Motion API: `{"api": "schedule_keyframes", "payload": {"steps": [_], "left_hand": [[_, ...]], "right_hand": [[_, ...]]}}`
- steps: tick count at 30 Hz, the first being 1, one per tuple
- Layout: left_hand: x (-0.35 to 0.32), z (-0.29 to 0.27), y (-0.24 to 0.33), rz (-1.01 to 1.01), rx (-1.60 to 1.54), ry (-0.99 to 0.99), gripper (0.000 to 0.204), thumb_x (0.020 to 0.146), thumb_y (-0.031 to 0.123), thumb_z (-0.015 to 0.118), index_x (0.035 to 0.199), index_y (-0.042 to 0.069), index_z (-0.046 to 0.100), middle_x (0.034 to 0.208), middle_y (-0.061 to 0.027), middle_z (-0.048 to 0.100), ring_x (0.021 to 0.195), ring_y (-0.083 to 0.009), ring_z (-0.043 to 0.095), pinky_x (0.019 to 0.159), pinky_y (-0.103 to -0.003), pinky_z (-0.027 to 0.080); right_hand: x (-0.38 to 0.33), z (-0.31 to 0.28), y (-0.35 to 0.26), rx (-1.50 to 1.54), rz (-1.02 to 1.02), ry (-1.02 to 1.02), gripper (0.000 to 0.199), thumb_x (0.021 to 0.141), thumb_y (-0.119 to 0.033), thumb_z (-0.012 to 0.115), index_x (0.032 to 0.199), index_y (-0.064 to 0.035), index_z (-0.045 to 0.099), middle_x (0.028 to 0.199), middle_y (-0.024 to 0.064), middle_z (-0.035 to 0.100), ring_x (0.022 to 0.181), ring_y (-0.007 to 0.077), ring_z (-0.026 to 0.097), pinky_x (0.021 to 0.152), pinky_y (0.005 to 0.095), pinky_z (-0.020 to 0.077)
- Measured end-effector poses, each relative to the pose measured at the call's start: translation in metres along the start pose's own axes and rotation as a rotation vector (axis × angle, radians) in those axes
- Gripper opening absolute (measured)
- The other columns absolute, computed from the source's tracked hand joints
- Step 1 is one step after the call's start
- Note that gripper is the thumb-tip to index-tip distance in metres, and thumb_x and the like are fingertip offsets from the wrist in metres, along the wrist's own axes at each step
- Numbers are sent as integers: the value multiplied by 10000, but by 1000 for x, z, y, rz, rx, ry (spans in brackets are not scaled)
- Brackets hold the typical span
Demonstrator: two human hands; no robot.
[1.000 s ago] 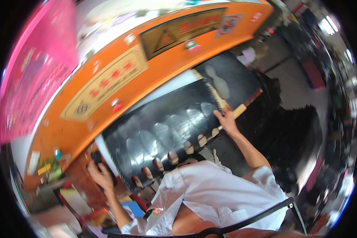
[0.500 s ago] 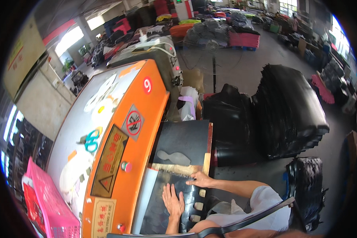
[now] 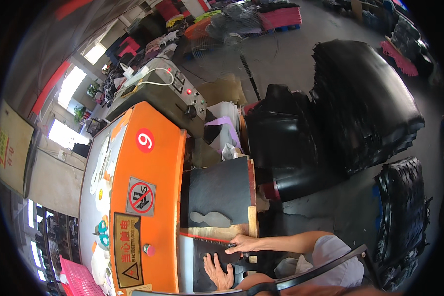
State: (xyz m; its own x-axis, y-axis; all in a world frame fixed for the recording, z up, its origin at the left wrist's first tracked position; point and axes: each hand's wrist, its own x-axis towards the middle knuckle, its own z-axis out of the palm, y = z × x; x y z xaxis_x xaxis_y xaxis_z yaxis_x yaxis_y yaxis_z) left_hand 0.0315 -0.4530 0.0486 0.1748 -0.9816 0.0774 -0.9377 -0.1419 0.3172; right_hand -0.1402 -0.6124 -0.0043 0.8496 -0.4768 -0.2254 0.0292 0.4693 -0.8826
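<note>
Head view, looking down: your left hand [image 3: 218, 271] lies flat with fingers spread, palm pressed onto a dark rubbery sheet [image 3: 209, 256] on the press bed. Just beside it, your right hand [image 3: 244, 243] reaches in from the right, fingers curled together and pinched on the edge of a long, narrow cutting die with a red rim [image 3: 207, 239], which lies across the top of that sheet. Your right forearm [image 3: 293, 241] runs nearly level from a pale short sleeve [image 3: 338, 256], while the left wrist comes up from the lower edge. A dark curved chair back [image 3: 320, 274] crosses in front of your torso.

Beyond the die, a bare strip of tan wooden board [image 3: 217, 230] shows, and on it a second matte black sheet [image 3: 219, 192] with a sole-shaped cut-out piece [image 3: 210, 218] at its near edge. To your left stands the smooth orange housing of the press [image 3: 148, 207], bearing a round red button [image 3: 149, 250] and warning stickers; a pink plastic crate [image 3: 79, 281] sits at the lower left.

Farther off, tall stacks of glossy black sheets [image 3: 365, 108] rest on the grey concrete floor [image 3: 291, 59], well apart from your hands. A grey control box [image 3: 182, 96] with a red lamp stands behind the press.
</note>
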Motion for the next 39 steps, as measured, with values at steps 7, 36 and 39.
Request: {"api": "schedule_keyframes", "payload": {"steps": [7,36,39], "left_hand": [[-1,2,-3,-26,37,1,777,936,474,622,1547,19,473,1640,-262,369,1546,-483,277,1236,-611,206],[24,-3,18,30,111,132,671,832,-15,553,1493,98,585,1480,-241,501,1378,-440,457,1175,-532,329],[19,0,-2,3,-100,297,418,982,85,555,1382,17,657,1319,-248,642,1258,-402,596,1128,-478,430]], "right_hand": [[-2,5,4,77,-61,6,408,987,-375,774,912,26,750,689,13,652,597,83,617,529,269,487],[-8,16,8,67,-49,144,367,1095,-348,600,1007,-3,690,775,98,740,610,160,718,529,286,549],[-4,20,14,9,9,233,351,1085,-325,621,999,10,680,733,84,723,577,138,686,516,277,531]]}}
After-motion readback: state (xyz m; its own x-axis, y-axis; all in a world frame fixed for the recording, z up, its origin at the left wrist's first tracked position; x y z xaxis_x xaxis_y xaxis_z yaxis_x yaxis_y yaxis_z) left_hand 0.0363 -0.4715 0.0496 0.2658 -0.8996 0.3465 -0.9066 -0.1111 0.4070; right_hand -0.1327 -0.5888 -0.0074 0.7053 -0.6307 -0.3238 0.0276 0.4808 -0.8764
